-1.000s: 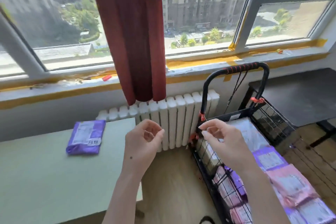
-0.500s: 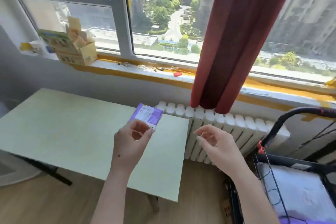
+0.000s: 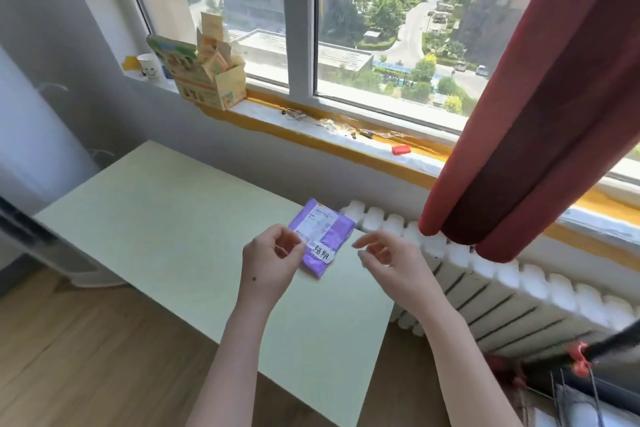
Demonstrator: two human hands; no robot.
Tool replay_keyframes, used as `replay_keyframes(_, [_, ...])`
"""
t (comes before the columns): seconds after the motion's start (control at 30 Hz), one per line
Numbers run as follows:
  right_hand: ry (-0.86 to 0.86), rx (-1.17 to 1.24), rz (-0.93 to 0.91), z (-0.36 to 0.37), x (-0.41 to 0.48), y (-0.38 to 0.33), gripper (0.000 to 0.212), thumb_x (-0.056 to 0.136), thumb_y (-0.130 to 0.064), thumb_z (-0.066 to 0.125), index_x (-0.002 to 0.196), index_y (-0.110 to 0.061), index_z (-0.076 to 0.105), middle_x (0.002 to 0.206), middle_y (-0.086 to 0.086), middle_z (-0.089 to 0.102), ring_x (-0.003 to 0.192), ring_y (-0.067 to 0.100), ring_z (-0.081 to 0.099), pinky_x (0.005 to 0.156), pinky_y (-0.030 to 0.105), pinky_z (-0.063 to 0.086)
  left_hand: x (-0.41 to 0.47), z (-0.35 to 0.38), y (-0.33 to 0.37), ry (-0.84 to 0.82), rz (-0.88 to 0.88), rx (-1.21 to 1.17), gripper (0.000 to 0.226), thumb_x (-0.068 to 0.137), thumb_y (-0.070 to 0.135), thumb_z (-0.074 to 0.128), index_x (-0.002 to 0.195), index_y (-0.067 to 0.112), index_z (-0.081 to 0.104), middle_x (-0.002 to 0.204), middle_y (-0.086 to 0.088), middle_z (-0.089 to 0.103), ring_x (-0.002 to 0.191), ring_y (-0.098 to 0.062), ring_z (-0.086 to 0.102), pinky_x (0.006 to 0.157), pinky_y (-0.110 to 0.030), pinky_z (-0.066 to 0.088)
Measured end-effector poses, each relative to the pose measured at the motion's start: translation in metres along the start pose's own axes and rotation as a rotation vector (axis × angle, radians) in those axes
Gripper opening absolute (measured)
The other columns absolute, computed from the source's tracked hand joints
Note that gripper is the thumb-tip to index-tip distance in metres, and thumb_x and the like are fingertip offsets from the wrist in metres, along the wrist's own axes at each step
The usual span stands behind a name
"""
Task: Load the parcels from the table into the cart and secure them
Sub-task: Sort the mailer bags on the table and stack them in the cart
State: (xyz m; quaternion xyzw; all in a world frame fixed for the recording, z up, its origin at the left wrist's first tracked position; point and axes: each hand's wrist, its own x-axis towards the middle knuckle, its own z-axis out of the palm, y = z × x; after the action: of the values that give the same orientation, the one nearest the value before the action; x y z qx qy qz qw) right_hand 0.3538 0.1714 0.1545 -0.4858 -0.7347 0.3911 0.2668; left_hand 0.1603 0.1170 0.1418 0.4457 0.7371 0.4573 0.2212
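**Hovering over a purple parcel on the desk**

Standing at the far left of the window sill (image 3: 263, 114) are a white paper cup (image 3: 149, 66) with a smiley face and, just beside it, an open cardboard carton (image 3: 211, 83) stuffed with packets. Below them the pale green desk (image 3: 156, 218) runs out from the wall.

The left hand (image 3: 270, 263) is held above the desk's right half, palm turned inward, fingers loosely curled with the thumb close to the fingertips and nothing between them. Its fingertips overlap the near left edge of the parcel (image 3: 323, 236) from this viewpoint; whether they touch it cannot be told. The parcel, a flat purple mailer with a white shipping label and a white sticker with black characters, lies on the desk near its back right corner, close to the radiator.

The right hand (image 3: 391, 260) hangs just right of the parcel and apart from it, fingers relaxed and slightly bent, holding nothing.

Farther right, a small red object (image 3: 401, 149) lies on the sill, a dark red curtain (image 3: 536, 114) hangs down over the white radiator (image 3: 519, 291), and in the bottom right corner only part of the black cart (image 3: 620, 336) shows, with a red clip (image 3: 576, 357) on its frame.
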Motion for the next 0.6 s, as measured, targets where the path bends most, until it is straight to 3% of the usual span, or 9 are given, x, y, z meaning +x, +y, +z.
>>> replay_keyframes(0.27, [0.013, -0.003, 0.075, 0.026, 0.049, 0.010, 0.015, 0.088, -0.011, 0.062, 0.088, -0.024, 0.067, 0.071, -0.009, 0.058, 0.063, -0.003, 0.051, 0.062, 0.009, 0.041, 0.063, 0.005, -0.033, -0.063, -0.026, 0.012, 0.014, 0.080, 0.009, 0.071, 0.070, 0.015, 0.063, 0.061, 0.006, 0.061, 0.051, -0.002, 0.049, 0.053, -0.010, 0.038])
replay_keyframes(0.53, [0.153, 0.025, 0.271, 0.068, 0.099, 0.016, 0.019, 0.086, -0.009, 0.063, 0.084, -0.028, 0.068, 0.071, -0.003, 0.062, 0.061, 0.003, 0.054, 0.059, 0.010, 0.041, 0.153, 0.016, -0.067, -0.287, -0.001, 0.035, 0.009, 0.079, 0.008, 0.068, 0.072, 0.012, 0.064, 0.062, 0.006, 0.061, 0.056, -0.011, 0.052, 0.053, -0.009, 0.039])
replay_keyframes(0.6, [0.192, 0.037, 0.320, 0.082, 0.112, 0.021, 0.022, 0.084, -0.007, 0.064, 0.082, -0.030, 0.066, 0.069, -0.005, 0.060, 0.059, 0.002, 0.053, 0.059, 0.011, 0.041, 0.175, 0.023, -0.084, -0.343, -0.036, 0.058, 0.012, 0.078, 0.008, 0.068, 0.070, 0.015, 0.063, 0.065, 0.005, 0.063, 0.057, -0.012, 0.053, 0.056, -0.015, 0.042])
